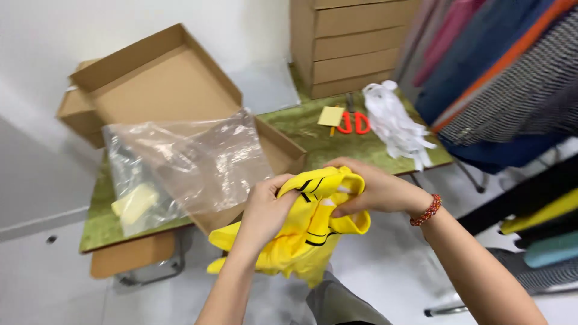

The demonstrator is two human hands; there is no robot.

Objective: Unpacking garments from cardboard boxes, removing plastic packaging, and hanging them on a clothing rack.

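Head view, we saw both forearms raised, left hand point(265, 207) and right hand point(367, 188) with fingers closed on the bunched yellow garment point(313, 232), above the table point(307, 129) edge.

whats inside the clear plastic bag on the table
A pale yellow flat piece shows through the clear plastic bag near its lower left corner. Glare and creases hide whatever else it may hold.
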